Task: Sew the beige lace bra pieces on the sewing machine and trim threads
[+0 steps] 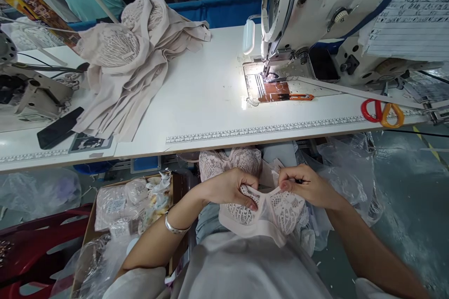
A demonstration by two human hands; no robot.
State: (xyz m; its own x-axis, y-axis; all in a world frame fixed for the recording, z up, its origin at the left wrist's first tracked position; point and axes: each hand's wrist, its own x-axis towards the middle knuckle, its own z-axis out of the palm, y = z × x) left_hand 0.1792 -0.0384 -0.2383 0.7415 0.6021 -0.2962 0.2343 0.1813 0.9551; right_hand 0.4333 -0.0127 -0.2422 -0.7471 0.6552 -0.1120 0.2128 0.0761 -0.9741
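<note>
A pale pink lace bra (268,212) is stretched between my two hands, over my lap and below the table's front edge. My left hand (233,189) pinches its upper edge at the left cup, thumb lying over the lace. On the other side, my right hand (307,184) grips the upper edge of the right cup between thumb and curled fingers. Just beyond my left hand, another lace bra cup (229,161) shows under the table edge; part of it is hidden by my hand.
A sewing machine (326,4) stands on the white table (203,98), with an orange cutter (296,97) and scissors (382,113) nearby. Stacked bras (133,56) and a black phone (59,128) lie left. A cardboard box (89,229) of bagged items sits below.
</note>
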